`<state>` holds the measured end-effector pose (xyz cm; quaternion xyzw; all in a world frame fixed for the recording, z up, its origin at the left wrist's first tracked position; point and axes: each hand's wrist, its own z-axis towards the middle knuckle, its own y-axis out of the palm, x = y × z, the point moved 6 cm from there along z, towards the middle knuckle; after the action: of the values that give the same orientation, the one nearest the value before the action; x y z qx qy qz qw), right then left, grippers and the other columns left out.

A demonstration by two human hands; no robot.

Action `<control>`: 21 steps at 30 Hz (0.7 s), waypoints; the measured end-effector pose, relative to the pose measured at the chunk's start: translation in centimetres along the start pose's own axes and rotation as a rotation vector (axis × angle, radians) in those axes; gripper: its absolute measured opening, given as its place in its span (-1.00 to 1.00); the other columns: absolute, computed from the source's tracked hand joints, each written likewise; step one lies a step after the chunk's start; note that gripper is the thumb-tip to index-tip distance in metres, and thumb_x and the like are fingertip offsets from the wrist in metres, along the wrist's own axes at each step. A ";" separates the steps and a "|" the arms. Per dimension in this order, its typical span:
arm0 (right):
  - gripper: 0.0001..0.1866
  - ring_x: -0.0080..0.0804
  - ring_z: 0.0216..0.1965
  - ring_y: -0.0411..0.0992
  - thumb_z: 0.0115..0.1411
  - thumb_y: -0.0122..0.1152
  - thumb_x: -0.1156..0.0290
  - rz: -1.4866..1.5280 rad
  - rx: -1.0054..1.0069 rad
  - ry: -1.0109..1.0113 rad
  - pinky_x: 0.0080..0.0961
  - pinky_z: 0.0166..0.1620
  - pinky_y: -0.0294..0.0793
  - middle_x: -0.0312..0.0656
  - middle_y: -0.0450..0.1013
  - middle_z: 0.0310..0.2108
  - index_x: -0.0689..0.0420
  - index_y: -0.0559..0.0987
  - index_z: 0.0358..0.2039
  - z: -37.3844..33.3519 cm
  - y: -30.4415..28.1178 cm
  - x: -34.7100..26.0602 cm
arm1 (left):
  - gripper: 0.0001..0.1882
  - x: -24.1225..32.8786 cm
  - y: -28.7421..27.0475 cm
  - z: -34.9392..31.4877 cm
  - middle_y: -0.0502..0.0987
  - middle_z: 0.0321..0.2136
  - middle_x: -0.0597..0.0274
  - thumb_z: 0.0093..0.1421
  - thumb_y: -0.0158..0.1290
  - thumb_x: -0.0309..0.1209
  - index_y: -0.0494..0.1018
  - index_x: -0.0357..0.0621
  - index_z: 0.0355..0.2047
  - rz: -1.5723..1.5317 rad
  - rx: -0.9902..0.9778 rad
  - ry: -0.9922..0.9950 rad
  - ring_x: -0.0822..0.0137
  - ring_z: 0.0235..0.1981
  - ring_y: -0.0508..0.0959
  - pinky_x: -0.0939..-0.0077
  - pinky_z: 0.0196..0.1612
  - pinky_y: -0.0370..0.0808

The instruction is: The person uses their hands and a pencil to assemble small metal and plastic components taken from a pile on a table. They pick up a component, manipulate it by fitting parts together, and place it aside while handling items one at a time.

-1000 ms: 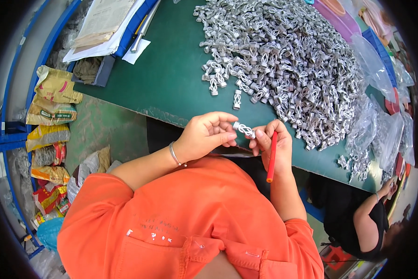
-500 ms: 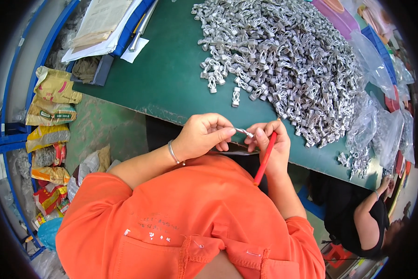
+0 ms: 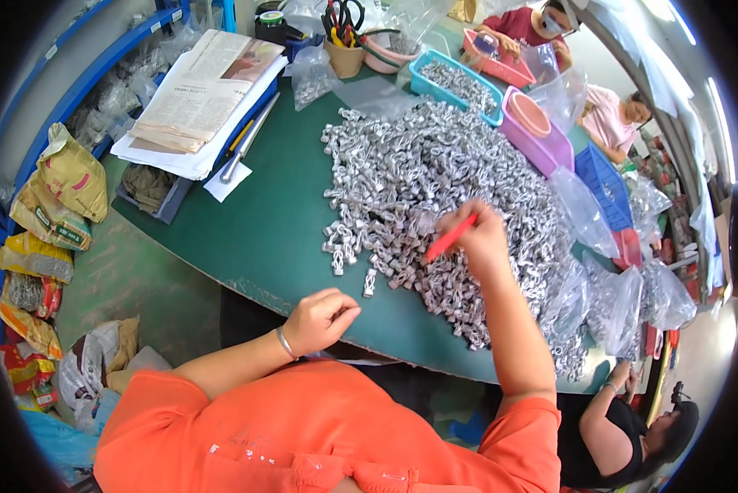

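On the worktop before me lies a heap of metal pieces, my right grip over it with a pen in it. My left grip is by the near edge. Tubs stand behind the heap, newspapers lie left, plastic bags right.

Wide lane on the left, total clutter on the right
So the green tabletop gives the left hand a decent open run up past the paper stack, with just one loose metal piece sitting near it, between that hand and the heap. The right hand has the big metal heap under and around it, plus a red pen sticking out of its grip. Further out, the teal basket and purple tray wall off the far side, and clear plastic bags crowd the right flank.
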<state>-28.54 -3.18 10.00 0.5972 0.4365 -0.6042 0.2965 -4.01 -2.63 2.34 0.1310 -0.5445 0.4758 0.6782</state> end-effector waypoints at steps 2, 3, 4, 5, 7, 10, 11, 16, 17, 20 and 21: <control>-0.83 -0.34 -0.43 0.49 0.01 0.08 0.70 0.115 0.170 -0.180 -0.52 -0.39 0.49 -0.02 0.50 -0.40 0.17 0.30 -0.48 5.3 -4.1 -2.0 | -0.96 -0.1 0.2 0.0 0.42 -0.62 0.16 0.07 0.11 -0.54 0.47 -0.24 -0.48 -0.054 0.007 -0.029 0.29 -0.62 0.45 0.50 -0.54 0.39; -0.85 -0.28 -0.27 0.50 0.07 0.06 0.68 0.415 0.252 -0.247 -0.50 -0.21 0.53 0.03 0.47 -0.26 0.19 0.30 -0.42 6.5 -4.6 -3.9 | -0.96 -0.3 0.1 -0.1 0.42 -0.62 0.16 0.07 0.11 -0.54 0.47 -0.24 -0.48 -0.056 0.012 -0.027 0.29 -0.62 0.45 0.50 -0.54 0.39; -0.88 -0.23 -0.14 0.48 0.16 0.03 0.65 0.506 0.240 -0.354 -0.46 -0.09 0.53 0.04 0.42 -0.15 0.21 0.29 -0.34 7.4 -5.2 -5.5 | -0.97 -0.5 0.1 -0.1 0.43 -0.61 0.20 0.06 0.12 -0.56 0.48 -0.26 -0.48 -0.054 0.010 -0.016 0.41 -0.64 0.44 0.59 -0.56 0.39; -0.89 -0.21 -0.11 0.47 0.19 0.02 0.61 0.509 0.313 -0.394 -0.44 -0.06 0.52 0.05 0.41 -0.13 0.22 0.29 -0.31 8.1 -6.5 -5.3 | -0.97 -0.5 0.2 -0.2 0.44 -0.59 0.23 0.06 0.12 -0.58 0.48 -0.28 -0.47 -0.052 0.004 -0.006 0.52 -0.65 0.43 0.68 -0.57 0.39; -0.89 -0.20 -0.08 0.46 0.23 0.01 0.57 0.515 0.376 -0.427 -0.42 -0.04 0.52 0.05 0.40 -0.11 0.22 0.28 -0.28 8.3 -6.5 -4.7 | -0.97 -0.6 0.1 -0.1 0.44 -0.59 0.24 0.06 0.12 -0.59 0.48 -0.28 -0.47 -0.053 0.016 0.006 0.52 -0.65 0.43 0.67 -0.57 0.39; -0.85 -0.20 -0.08 0.46 0.26 0.02 0.46 0.522 0.383 -0.449 -0.42 -0.08 0.53 0.06 0.40 -0.10 0.23 0.28 -0.27 5.7 -6.1 -2.3 | -0.97 -0.5 0.0 -0.1 0.44 -0.60 0.24 0.06 0.12 -0.59 0.48 -0.28 -0.48 -0.063 0.021 0.016 0.52 -0.66 0.43 0.67 -0.58 0.38; -0.82 -0.20 -0.11 0.47 0.27 0.02 0.41 0.469 0.356 -0.445 -0.44 -0.12 0.55 0.06 0.41 -0.11 0.23 0.28 -0.26 4.8 -5.9 -1.7 | -0.97 -0.4 -0.1 0.0 0.44 -0.60 0.23 0.06 0.12 -0.59 0.48 -0.28 -0.48 -0.064 0.021 0.018 0.52 -0.66 0.42 0.66 -0.59 0.37; -0.81 -0.43 -0.55 0.42 0.31 -0.04 0.31 0.462 0.097 -0.476 -0.54 -0.47 0.45 -0.06 0.48 -0.50 0.16 0.27 -0.33 -0.6 -5.0 0.2 | -0.97 -0.3 -0.1 0.5 0.44 -0.60 0.23 0.05 0.12 -0.59 0.48 -0.28 -0.48 -0.007 0.035 0.061 0.50 -0.67 0.41 0.65 -0.61 0.34; -0.80 -0.47 -0.61 0.38 0.31 -0.04 0.33 0.385 0.126 -0.386 -0.55 -0.50 0.40 -0.09 0.46 -0.56 0.14 0.26 -0.40 -2.2 -4.1 0.9 | -0.97 -0.3 -0.1 0.1 0.44 -0.60 0.24 0.04 0.12 -0.60 0.48 -0.28 -0.47 -0.021 0.036 0.048 0.50 -0.66 0.42 0.65 -0.61 0.33; -0.73 -0.32 -0.49 0.46 0.07 0.28 0.44 0.017 -0.045 -0.434 -0.47 -0.42 0.46 -0.07 0.50 -0.44 0.14 0.31 -0.54 -5.2 -0.9 4.3 | -0.96 -0.3 0.2 0.5 0.44 -0.59 0.24 0.04 0.12 -0.61 0.48 -0.28 -0.46 0.006 0.030 0.060 0.50 -0.65 0.43 0.66 -0.60 0.35; -0.74 -0.24 -0.43 0.47 -0.02 0.32 0.48 -0.351 -0.037 -0.591 -0.41 -0.38 0.47 -0.05 0.50 -0.35 0.15 0.34 -0.53 -6.1 0.9 3.6 | -0.95 -0.4 0.3 0.4 0.45 -0.55 0.23 0.04 0.12 -0.62 0.48 -0.28 -0.45 0.000 0.035 0.069 0.50 -0.64 0.43 0.67 -0.58 0.38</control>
<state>-25.33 2.44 6.85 0.3066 0.4387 -0.7849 0.3123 -4.49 -2.99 2.02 0.1264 -0.5124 0.4893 0.6943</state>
